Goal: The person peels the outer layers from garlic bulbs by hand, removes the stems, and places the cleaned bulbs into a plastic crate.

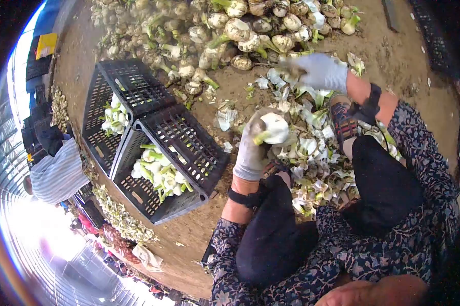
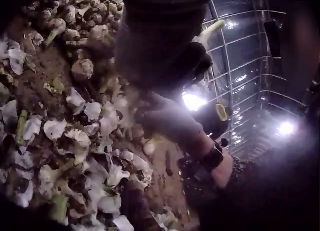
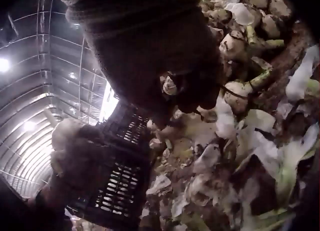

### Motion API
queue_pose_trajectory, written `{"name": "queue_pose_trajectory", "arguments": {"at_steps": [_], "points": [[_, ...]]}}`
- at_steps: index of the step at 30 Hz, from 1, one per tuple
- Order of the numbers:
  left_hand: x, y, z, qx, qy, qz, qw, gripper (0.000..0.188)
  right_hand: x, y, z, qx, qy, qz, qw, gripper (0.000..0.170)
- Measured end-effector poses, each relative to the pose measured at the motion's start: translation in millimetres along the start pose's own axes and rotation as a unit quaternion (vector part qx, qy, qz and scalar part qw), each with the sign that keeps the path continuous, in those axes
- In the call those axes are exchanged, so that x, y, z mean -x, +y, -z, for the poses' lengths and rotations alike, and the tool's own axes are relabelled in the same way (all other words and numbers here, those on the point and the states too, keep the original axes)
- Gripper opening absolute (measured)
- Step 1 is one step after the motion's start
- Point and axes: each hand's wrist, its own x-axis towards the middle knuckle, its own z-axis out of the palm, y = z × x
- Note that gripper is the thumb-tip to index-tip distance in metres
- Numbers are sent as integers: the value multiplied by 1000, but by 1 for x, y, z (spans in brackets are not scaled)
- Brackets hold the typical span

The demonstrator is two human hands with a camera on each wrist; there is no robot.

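Note:
My gloved left hand (image 1: pixel 250 153) grips a white garlic bulb (image 1: pixel 277 127) in the head view, its short green stem pointing down and left. That stem (image 2: pixel 214 28) sticks out past the dark fingers in the left wrist view. The gloved right hand (image 1: pixel 319 71) reaches over scattered peels, near the edge of the heap of unpeeled garlic (image 1: pixel 237 30); its fingertips are blurred. Seen from the right wrist, this right hand (image 3: pixel 150 51) is in deep shadow, with a pale spot among its fingers. I cannot tell whether it holds anything.
Two black slatted crates (image 1: pixel 176 148) lie to the left, with peeled, green-stemmed garlic (image 1: pixel 161 173) inside. Stripped peels (image 1: pixel 311 148) cover the ground between my feet. Farther left, a person in a striped top (image 1: pixel 61 171) bends by more crates.

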Motion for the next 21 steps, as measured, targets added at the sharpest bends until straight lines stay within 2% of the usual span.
{"name": "queue_pose_trajectory", "arguments": {"at_steps": [1,2,3,4,5,8,11,14,17,20,21], "points": [[0,0,-1,23,36,7,999,51,2,-3,-4,-61,-46,33,997,41],[1,-1,-2,45,74,16,996,49,6,-6,-7,-62,-52,47,996,42],[-4,-5,-4,13,115,-9,993,47,11,-17,-6,-66,-57,61,994,43],[-3,-4,-2,17,105,6,994,47,15,-27,-3,-69,-61,74,993,44],[0,-4,4,21,95,20,995,47,19,-36,1,-111,-12,93,989,37],[-2,-9,14,37,72,23,996,47,17,-38,5,-188,-15,85,978,29],[-3,-7,10,52,85,20,995,48,19,-44,9,-356,-69,3,932,21],[-4,-9,9,62,99,13,993,49,22,-39,-2,-335,-33,-17,942,14],[-4,-10,11,51,88,8,995,51,22,-46,4,-313,-86,-32,945,19],[-3,-8,8,28,73,-8,997,50,23,-55,10,-218,-41,-37,974,24],[-3,-7,6,21,69,-16,997,50,23,-57,10,-181,-37,5,983,27]]}}
